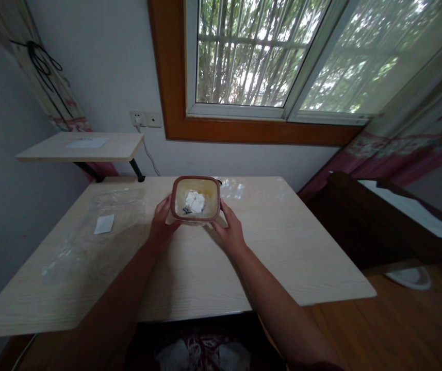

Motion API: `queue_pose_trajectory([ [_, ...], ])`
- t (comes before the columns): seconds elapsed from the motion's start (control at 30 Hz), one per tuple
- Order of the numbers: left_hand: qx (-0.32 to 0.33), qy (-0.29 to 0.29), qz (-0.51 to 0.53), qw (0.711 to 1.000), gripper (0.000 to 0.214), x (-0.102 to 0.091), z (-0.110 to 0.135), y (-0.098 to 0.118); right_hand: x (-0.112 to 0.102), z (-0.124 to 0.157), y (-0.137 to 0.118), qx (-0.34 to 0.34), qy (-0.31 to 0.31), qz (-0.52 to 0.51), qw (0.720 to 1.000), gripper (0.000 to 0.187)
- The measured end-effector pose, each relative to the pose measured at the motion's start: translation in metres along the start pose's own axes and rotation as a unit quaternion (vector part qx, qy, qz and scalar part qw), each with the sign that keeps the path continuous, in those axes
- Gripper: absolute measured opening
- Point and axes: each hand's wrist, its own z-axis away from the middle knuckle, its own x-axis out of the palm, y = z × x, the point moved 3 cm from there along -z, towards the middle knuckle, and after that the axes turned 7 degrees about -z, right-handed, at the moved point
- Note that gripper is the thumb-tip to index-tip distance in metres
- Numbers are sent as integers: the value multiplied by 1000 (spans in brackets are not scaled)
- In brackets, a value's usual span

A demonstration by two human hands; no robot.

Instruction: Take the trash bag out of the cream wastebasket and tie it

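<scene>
Both my hands grip a square plastic container [195, 178] with a reddish-brown rim and a yellowed inside, held just above the wood-grain table [282, 263]. My left hand [162, 221] presses on its left side, and my right hand [229, 229] holds its right side. Crumpled white tissue [195, 202] lies inside, with a small dark item [187, 210] beside it. A pale flat piece [223, 221] shows under the container's near corners, partly hidden by it.
A clear plastic sheet [116, 206] and a white card [103, 224] lie on the table's left part. Behind the table stands a small wall shelf [79, 147]. To the right, the table edge drops towards a dark wooden bed frame [344, 221] and a wooden floor.
</scene>
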Motion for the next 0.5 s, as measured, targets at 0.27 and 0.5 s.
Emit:
queue_pose_trajectory([
  [0.27,-20,-33,15,999,78,-5,-3,5,-1,-1,2,62,7,-24,998,74],
  [0.5,-1,-39,46,998,64,-10,-4,13,-1,-2,4,106,21,-55,993,71],
])
